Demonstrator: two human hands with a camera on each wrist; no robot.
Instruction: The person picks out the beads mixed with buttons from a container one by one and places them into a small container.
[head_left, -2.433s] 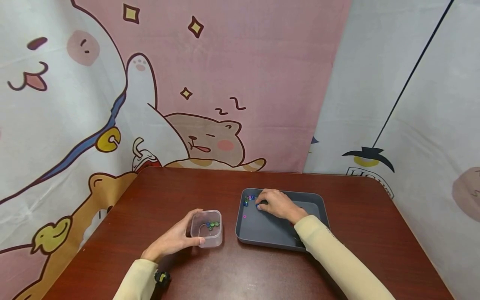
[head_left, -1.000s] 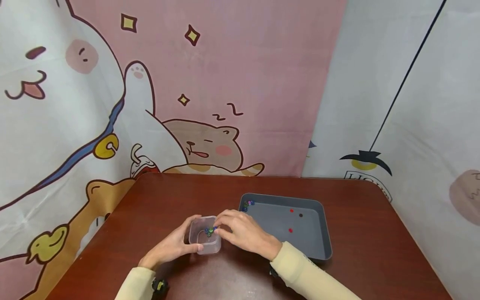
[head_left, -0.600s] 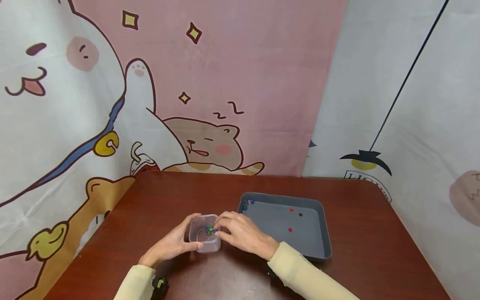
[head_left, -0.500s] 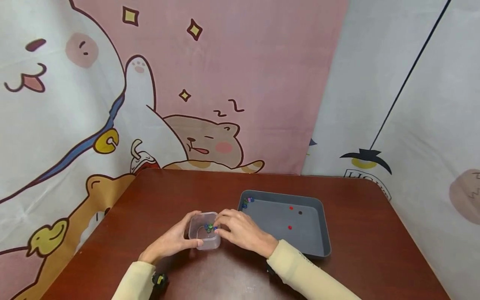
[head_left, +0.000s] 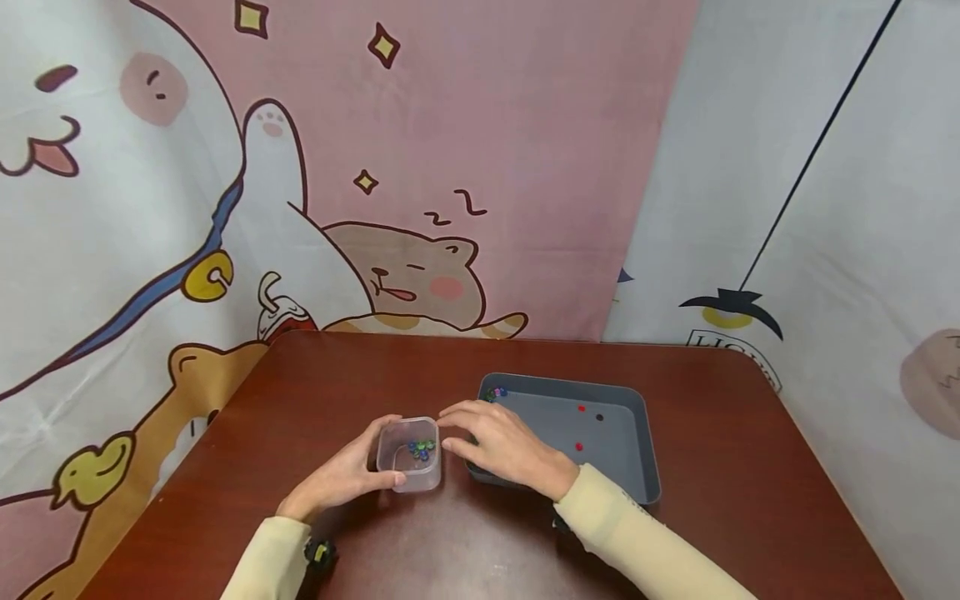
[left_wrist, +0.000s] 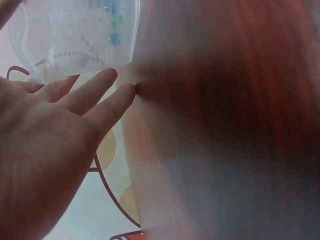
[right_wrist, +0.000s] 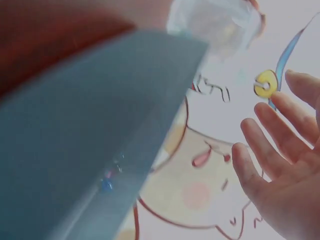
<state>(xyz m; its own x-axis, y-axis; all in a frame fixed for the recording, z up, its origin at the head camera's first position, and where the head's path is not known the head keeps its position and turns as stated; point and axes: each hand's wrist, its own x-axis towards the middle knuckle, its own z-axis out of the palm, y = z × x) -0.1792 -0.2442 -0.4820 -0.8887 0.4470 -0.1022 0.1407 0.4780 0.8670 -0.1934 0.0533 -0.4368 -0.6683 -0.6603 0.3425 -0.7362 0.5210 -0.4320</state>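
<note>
A small clear plastic box (head_left: 422,482) is gripped by my left hand (head_left: 345,477), thumb on the near side and fingers on the far side. Several blue and green beads (head_left: 422,451) lie together on its bottom. My right hand (head_left: 510,440) hovers just right of the box's rim, over the left part of a grey tray (head_left: 626,454). In the right wrist view the fingers of that hand (right_wrist: 285,170) are spread and hold nothing. The left wrist view shows the left fingers against the box wall (left_wrist: 65,45).
More small beads (head_left: 495,392), blue, green and pink, sit in the tray's far left corner. Two red beads (head_left: 579,447) and a dark bead (head_left: 599,417) lie apart farther right. The brown table (head_left: 465,542) meets a cartoon-printed cloth (head_left: 555,208) behind.
My right hand went from the tray to the box with a blue bead, let it go inside, and has drawn back right with its fingers opened. The left hand keeps its hold.
</note>
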